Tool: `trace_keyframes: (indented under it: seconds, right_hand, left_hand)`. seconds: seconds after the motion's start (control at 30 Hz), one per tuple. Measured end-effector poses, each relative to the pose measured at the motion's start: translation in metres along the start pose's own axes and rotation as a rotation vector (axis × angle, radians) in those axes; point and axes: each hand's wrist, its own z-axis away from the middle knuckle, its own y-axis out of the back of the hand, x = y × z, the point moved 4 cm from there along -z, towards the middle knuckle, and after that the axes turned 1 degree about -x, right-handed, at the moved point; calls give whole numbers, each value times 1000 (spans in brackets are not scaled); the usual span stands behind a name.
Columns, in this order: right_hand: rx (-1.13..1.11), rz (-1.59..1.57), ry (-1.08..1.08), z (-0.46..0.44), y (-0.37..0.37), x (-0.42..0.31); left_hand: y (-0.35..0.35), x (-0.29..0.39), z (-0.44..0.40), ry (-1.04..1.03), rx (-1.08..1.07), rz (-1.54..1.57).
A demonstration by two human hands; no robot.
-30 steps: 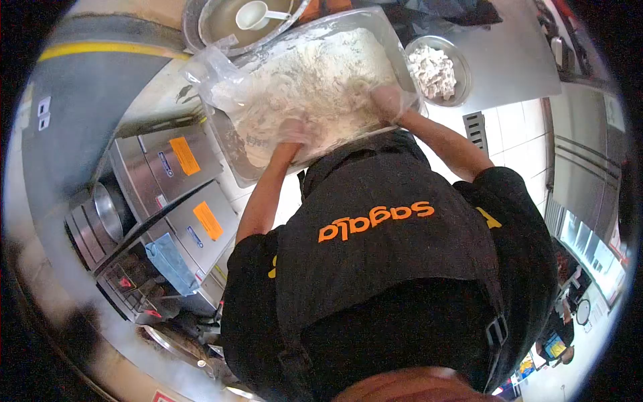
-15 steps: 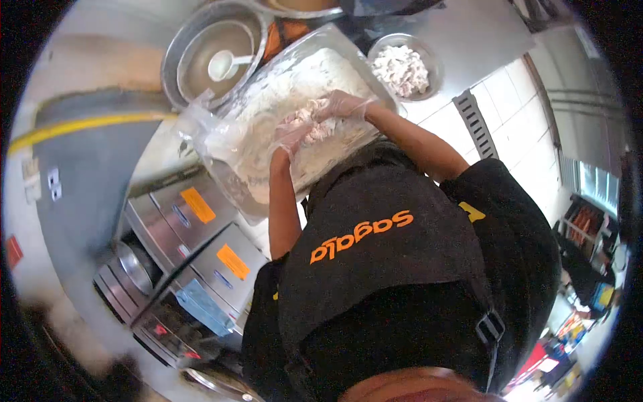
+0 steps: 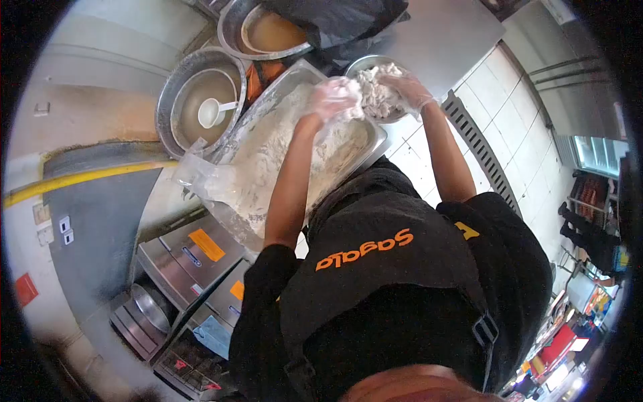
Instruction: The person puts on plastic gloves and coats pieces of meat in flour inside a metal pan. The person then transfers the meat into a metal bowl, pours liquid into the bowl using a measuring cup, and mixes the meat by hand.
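Observation:
My left hand (image 3: 333,99), in a clear plastic glove, is closed around flour-coated pieces at the far right corner of the flour tray (image 3: 378,144), beside the bowl. My right hand (image 3: 407,91), also gloved, lies over the right side of the metal bowl (image 3: 394,119), its fingers curled on white coated pieces (image 3: 377,94) heaped there. Both hands are slightly blurred. Loose flour (image 3: 271,144) covers the tray's bottom, and a clear plastic bag or liner (image 3: 206,179) hangs over its left side.
Left of the tray is a large basin (image 3: 163,110) with a white scoop (image 3: 209,112). Behind it stand another basin (image 3: 226,28) and a black bag (image 3: 348,23). Steel drawers (image 3: 177,264) are at lower left. A person (image 3: 596,244) is far off at the right.
Both hands have moved from the middle of the tray to the bowl, carrying coated pieces. The view has shifted, showing more of the second basin.

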Motion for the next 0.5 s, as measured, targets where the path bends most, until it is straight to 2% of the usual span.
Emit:
trace_keyframes:
  seconds: [0.03,0.07,0.1,0.13,0.17,0.23,0.3,0.4,0.47,0.5]
  right_hand:
    - [-4,-1,13,4,9,5]
    - [-15,-97,-60,4,11,10]
    - [-19,-193,-134,3,14,15]
    - [-33,-381,-294,1,11,22]
    - [-53,-571,-456,1,5,28]
    - [-13,-908,-603,5,2,30]
    - [98,-1202,-566,16,4,25]
    - [141,-1318,-552,13,-5,30]
    - [229,-1044,-478,8,-12,33]
    - [281,-910,-424,2,-13,31]
  left_hand:
    - [-17,-6,-23,-75,-35,-41]
    - [-37,-20,-51,-147,-70,-84]
    - [-54,-24,-75,-166,-48,-422]
    - [-54,9,-60,-86,-92,-563]
    - [-64,18,-68,-128,-83,-548]
    - [-92,-23,-106,-259,-73,-674]
    - [-93,-21,-98,-281,-105,-453]
    - [-82,-19,-76,-225,-128,-279]
    - [-64,-2,-47,-93,-70,-318]
    - [-57,-14,-37,-195,0,-233]
